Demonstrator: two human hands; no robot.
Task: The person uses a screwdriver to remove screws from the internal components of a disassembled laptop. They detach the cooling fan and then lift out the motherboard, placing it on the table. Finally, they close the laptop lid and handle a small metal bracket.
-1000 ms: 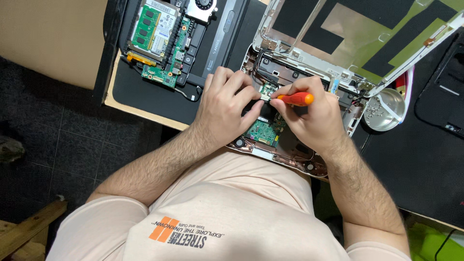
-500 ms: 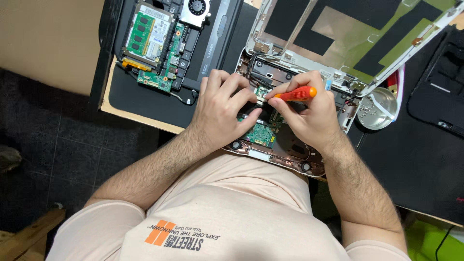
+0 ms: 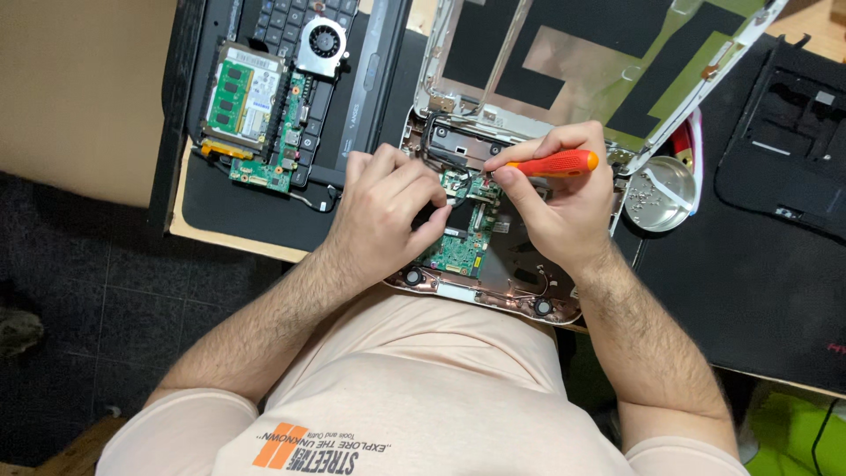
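Since the earlier frame both hands shifted slightly rightward in view, staying over the opened laptop base [image 3: 493, 282]. Right hand [image 3: 555, 198] grasps an orange-handled screwdriver [image 3: 553, 164], held roughly level, tip end pointing left toward the small green circuit board [image 3: 463, 247] inside the base. Left hand [image 3: 388, 211] rests curled on that board, fingertips [image 3: 432, 216] pressing near the tip; whether it pinches anything cannot be told. Round metal dish [image 3: 661, 194] of screws sits just right of the base. A second laptop [image 3: 264, 115], opened with fan exposed, lies upper left on the desk [image 3: 229, 234]
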